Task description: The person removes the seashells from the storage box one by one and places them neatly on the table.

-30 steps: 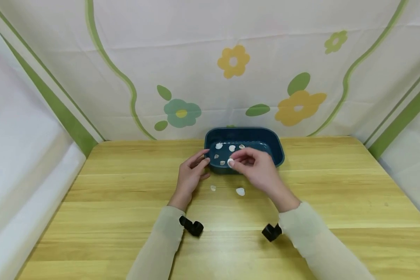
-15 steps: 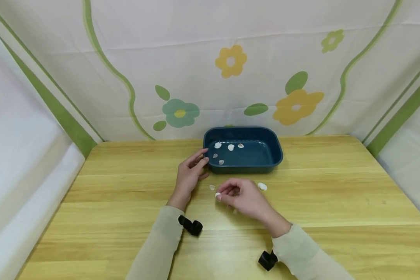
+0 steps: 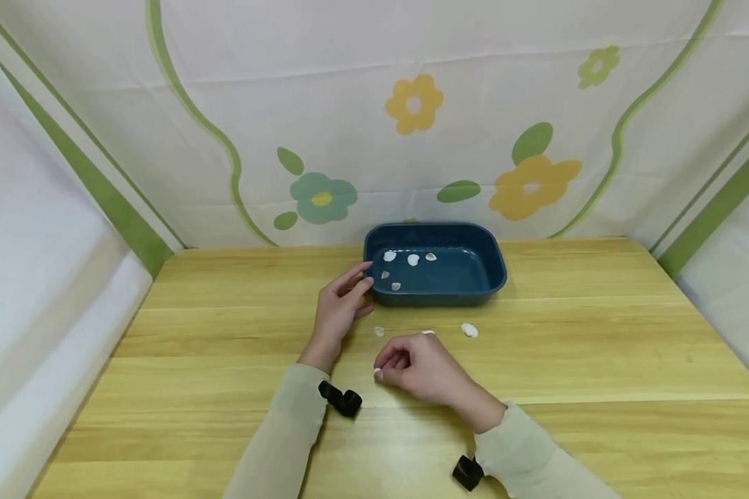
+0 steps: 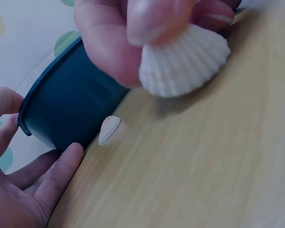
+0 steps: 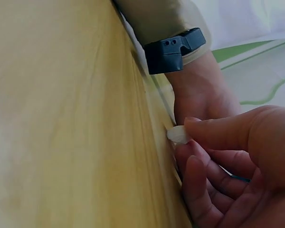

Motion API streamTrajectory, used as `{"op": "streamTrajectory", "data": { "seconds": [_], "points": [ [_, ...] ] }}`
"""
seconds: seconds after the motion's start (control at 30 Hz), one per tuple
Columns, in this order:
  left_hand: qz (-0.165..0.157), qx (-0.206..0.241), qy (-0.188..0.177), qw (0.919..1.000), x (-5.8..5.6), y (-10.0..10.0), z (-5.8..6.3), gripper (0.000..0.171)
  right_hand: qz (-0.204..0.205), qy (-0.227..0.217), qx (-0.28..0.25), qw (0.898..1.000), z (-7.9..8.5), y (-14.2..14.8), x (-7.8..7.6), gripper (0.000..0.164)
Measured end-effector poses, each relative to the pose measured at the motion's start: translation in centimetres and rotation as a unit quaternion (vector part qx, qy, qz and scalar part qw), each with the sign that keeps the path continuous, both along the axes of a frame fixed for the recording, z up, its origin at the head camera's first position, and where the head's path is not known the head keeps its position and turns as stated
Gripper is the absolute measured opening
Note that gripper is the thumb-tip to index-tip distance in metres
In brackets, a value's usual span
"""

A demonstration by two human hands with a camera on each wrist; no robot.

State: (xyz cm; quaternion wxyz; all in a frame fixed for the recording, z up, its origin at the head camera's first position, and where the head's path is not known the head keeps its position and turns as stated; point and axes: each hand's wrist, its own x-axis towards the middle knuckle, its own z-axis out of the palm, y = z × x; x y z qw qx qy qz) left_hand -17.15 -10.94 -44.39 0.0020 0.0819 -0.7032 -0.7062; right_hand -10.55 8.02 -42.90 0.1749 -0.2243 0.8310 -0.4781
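In the head view my right hand (image 3: 421, 367) is low over the table in front of the basin, pinching a white ribbed seashell (image 4: 185, 64) between thumb and fingertips. The right wrist view shows that shell edge-on. My left hand (image 3: 340, 312) touches the left end of a dark blue plastic basin (image 3: 443, 299) with loosely extended fingers. Several small shells lie inside the basin, mostly toward its left half, among them a white shell (image 3: 414, 260). On the wood in front are a small pale shell (image 3: 379, 332), a white shell (image 3: 469, 330), and another shell (image 3: 428, 332) partly covered by my right hand.
The wooden table (image 3: 225, 402) runs back to a white curtain (image 3: 349, 125) printed with flowers. The basin stands close to this curtain. White cloth (image 3: 50, 277) hangs along the left side. A black wrist camera (image 3: 468, 473) sits on the right sleeve.
My right hand has moved from over the basin down to the table in front, toward me and leftward, still pinching a shell. The left hand and the basin have stayed put.
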Motion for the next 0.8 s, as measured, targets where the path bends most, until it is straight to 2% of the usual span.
{"op": "streamTrajectory", "data": {
  "seconds": [0.2,0.47,0.8],
  "points": [
    [-0.001,0.002,0.002,1.0,-0.06,-0.06,0.02,0.033,-0.005,0.017,0.01,1.0,-0.01,-0.13,-0.05,0.004],
    [0.0,0.003,0.002,1.0,-0.06,-0.04,0.06,0.033,-0.015,0.018,0.024,0.999,-0.04,-0.35,0.0,0.005],
    [-0.003,0.003,-0.002,1.0,0.05,-0.03,0.08,0.034,-0.016,0.012,0.007,1.0,-0.22,-0.05,-0.09,0.005]
  ]
}}
